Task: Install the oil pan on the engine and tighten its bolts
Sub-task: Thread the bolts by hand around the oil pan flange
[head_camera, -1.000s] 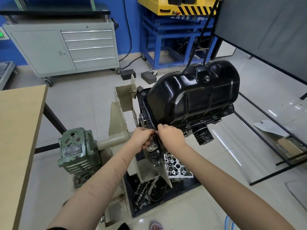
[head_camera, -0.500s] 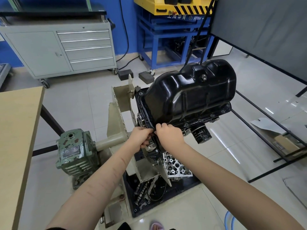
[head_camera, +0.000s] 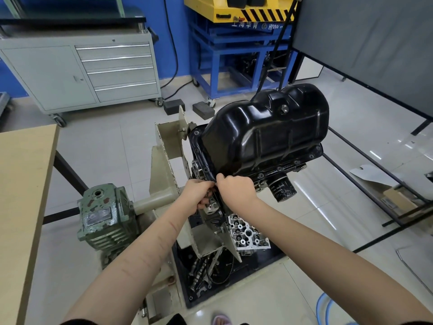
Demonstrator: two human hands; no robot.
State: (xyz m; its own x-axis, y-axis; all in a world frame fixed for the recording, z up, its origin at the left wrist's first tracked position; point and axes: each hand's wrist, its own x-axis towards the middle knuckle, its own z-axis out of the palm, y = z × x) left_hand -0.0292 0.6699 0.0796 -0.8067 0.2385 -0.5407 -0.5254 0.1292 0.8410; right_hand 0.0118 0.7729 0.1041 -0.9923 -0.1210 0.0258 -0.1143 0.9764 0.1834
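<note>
The black oil pan (head_camera: 264, 132) sits on the upturned engine (head_camera: 278, 171), which hangs on a beige stand (head_camera: 168, 165). Several bolts show along the pan's flange (head_camera: 311, 156). Both hands meet at the pan's near left corner. My left hand (head_camera: 199, 192) has its fingers curled under the flange corner; what it holds is hidden. My right hand (head_camera: 236, 190) pinches at the flange edge right beside it, its fingertips hidden against the pan. A black oil filter (head_camera: 282, 190) sticks out just right of my right hand.
A green gearbox (head_camera: 106, 214) sits left of the stand. A wooden table (head_camera: 21, 195) runs along the left. Loose engine parts lie in the black tray (head_camera: 276, 255) below. A grey drawer cabinet (head_camera: 93, 71) and blue frame (head_camera: 234, 57) stand behind. Black floor rails (head_camera: 375, 170) lie right.
Both hands stay at the same flange corner with only slight finger movement. The view has shifted a little.
</note>
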